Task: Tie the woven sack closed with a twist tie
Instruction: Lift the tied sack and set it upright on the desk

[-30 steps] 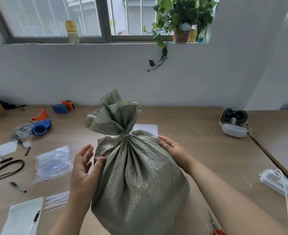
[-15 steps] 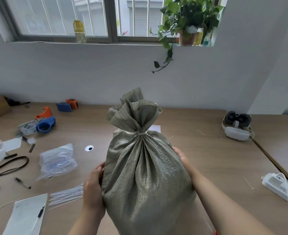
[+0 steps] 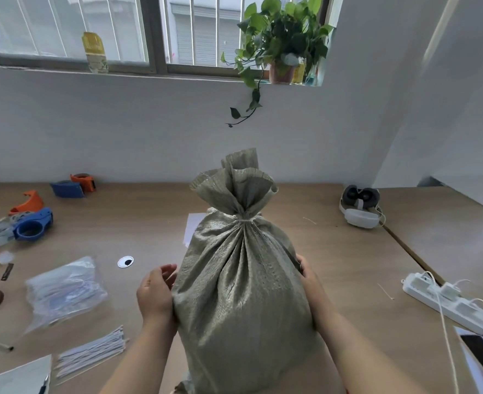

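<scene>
Head view, sack: grey-green woven sack [image 3: 240,294] stands upright at the middle of the wooden table [image 3: 348,260], full, its neck gathered into pleats and the mouth flaring above.
Head view, tie: pale twist tie [image 3: 244,220] wound round the gathered neck, already cinched; its ends too small to make out.
Head view, left hand: left hand [image 3: 156,297] pressed flat against the sack's left flank, fingers loosely spread and partly curled, thumb on the weave; steadies the sack, grips nothing else.
Head view, right hand: right hand [image 3: 310,282] against the sack's right flank, palm on the fabric; fingers mostly hidden behind the sack, so how far they are spread cannot be told.
Head view, spare ties: bundle of white twist ties [image 3: 91,352] lying on the table left of the left forearm, apart from the sack.
Head view, bag: clear plastic bag [image 3: 64,290] lying further left.
Head view, tape dispensers: blue and orange tape dispensers [image 3: 33,223] near the table's left edge.
Head view, right side: white headset [image 3: 361,210] at the far right; white power strip [image 3: 445,301] nearer, cables plugged in.
Head view, sill: potted trailing plant [image 3: 281,44] above the sack.
Head view, writing: no brand or lettering legible anywhere.
</scene>
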{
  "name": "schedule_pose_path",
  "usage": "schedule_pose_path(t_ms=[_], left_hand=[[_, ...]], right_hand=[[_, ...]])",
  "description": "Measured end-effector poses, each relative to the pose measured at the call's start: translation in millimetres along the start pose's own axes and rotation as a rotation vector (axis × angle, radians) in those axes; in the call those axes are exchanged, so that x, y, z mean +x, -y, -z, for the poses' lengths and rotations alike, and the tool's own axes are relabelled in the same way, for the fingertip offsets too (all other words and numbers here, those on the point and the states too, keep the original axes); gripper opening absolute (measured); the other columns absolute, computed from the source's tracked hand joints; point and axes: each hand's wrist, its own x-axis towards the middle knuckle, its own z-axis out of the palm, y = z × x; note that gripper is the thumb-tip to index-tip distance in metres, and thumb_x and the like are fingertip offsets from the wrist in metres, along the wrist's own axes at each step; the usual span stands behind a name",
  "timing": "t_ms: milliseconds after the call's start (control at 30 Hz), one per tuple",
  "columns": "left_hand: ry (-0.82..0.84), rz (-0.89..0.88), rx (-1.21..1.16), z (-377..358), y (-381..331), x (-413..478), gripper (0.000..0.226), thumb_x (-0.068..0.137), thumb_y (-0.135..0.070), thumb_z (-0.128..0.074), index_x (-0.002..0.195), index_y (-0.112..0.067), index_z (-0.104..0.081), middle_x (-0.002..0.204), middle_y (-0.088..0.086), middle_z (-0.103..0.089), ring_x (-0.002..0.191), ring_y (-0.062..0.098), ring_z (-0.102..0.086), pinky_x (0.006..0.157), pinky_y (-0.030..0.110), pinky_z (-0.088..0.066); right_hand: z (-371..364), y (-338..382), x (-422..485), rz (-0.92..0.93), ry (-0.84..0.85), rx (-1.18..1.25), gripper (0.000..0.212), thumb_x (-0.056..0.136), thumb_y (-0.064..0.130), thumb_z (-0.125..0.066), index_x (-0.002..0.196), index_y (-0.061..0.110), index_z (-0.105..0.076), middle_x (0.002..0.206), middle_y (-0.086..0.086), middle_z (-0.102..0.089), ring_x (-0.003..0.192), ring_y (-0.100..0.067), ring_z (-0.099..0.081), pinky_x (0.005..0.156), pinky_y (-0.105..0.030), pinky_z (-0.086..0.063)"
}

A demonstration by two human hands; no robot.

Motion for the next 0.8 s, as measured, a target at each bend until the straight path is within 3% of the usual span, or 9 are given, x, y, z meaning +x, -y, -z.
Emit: schedule_pose_path(t_ms=[67, 133, 233, 300, 467, 600, 700, 800], left_hand=[[0.009, -0.037, 0.023, 8.7, 6.4, -8.6, 0.027, 0.097, -0.011, -0.044, 0.082, -0.01, -0.066, 0.09, 0.011, -0.069, 0.082, 0.026, -0.062, 0.074, 0.038, -0.051], [0.053, -0.054, 0.063, 21.4, 20.9, -17.0, 0.03, 0.096, -0.026, -0.045, 0.084, -0.015, -0.069, 0.091, 0.009, -0.068, 0.083, 0.024, -0.06, 0.075, 0.038, -0.048], [0.166, 0.049, 0.043, 40.6, 49.5, -16.5, 0.053, 0.085, -0.066, -0.05, 0.099, -0.02, -0.073, 0.11, 0.013, -0.071, 0.104, 0.027, -0.063, 0.098, 0.048, -0.047], [0.251, 0.141, 0.023, 47.6, 62.3, -7.5, 0.076, 0.082, -0.08, -0.047, 0.117, -0.016, -0.069, 0.124, 0.02, -0.069, 0.12, 0.031, -0.062, 0.111, 0.058, -0.042], [0.319, 0.177, 0.017, 49.5, 42.8, 4.5, 0.072, 0.082, -0.076, -0.044, 0.113, -0.016, -0.068, 0.121, 0.016, -0.071, 0.115, 0.032, -0.064, 0.103, 0.052, -0.047], [0.373, 0.187, 0.007, 58.5, 35.1, 21.8, 0.078, 0.078, -0.08, -0.051, 0.117, -0.014, -0.067, 0.129, 0.027, -0.064, 0.12, 0.038, -0.063, 0.11, 0.059, -0.042], [0.386, 0.193, 0.003, 65.3, 30.8, 33.6, 0.087, 0.07, -0.085, -0.057, 0.12, -0.014, -0.065, 0.133, 0.028, -0.06, 0.126, 0.041, -0.059, 0.113, 0.066, -0.038], [0.424, 0.178, 0.012, 71.4, 29.8, 55.5, 0.089, 0.073, -0.083, -0.059, 0.126, -0.013, -0.063, 0.134, 0.024, -0.062, 0.129, 0.043, -0.057, 0.114, 0.068, -0.036]], right_hand=[[-2.6, -1.3, 0.0, -0.004, -0.021, -0.01, 0.031, 0.097, 0.022, -0.062, 0.128, 0.025, -0.057, 0.123, -0.001, -0.065, 0.113, -0.017, -0.061, 0.082, -0.027, -0.048], [-7.5, -0.7, -1.0, -0.005, -0.031, -0.018, 0.03, 0.097, 0.021, -0.061, 0.126, 0.026, -0.058, 0.123, -0.003, -0.065, 0.115, -0.02, -0.061, 0.083, -0.029, -0.048], [-17.0, 3.3, -3.7, 0.002, -0.033, -0.044, 0.027, 0.099, 0.017, -0.058, 0.124, 0.027, -0.057, 0.122, -0.003, -0.065, 0.115, -0.021, -0.059, 0.081, -0.024, -0.046], [-21.9, 4.9, -6.9, 0.007, -0.04, -0.059, 0.028, 0.1, 0.015, -0.056, 0.127, 0.023, -0.056, 0.125, -0.004, -0.064, 0.112, -0.018, -0.059, 0.08, -0.02, -0.046], [-40.1, 8.8, -29.1, -0.021, -0.081, 0.061, 0.029, 0.1, 0.014, -0.056, 0.127, 0.025, -0.057, 0.115, 0.004, -0.068, 0.103, -0.011, -0.064, 0.075, -0.02, -0.051], [-57.7, 10.5, -43.6, -0.045, -0.102, 0.104, 0.025, 0.099, 0.022, -0.058, 0.121, 0.032, -0.06, 0.116, -0.001, -0.069, 0.105, -0.019, -0.066, 0.088, -0.038, -0.054], [-69.8, 11.6, -50.5, -0.044, -0.118, 0.138, 0.026, 0.1, 0.019, -0.056, 0.122, 0.031, -0.059, 0.115, -0.001, -0.068, 0.102, -0.018, -0.066, 0.08, -0.033, -0.052], [-83.3, 13.2, -52.1, -0.058, -0.109, 0.2, 0.026, 0.099, 0.019, -0.057, 0.117, 0.038, -0.063, 0.114, -0.003, -0.073, 0.102, -0.022, -0.07, 0.081, -0.038, -0.056]])
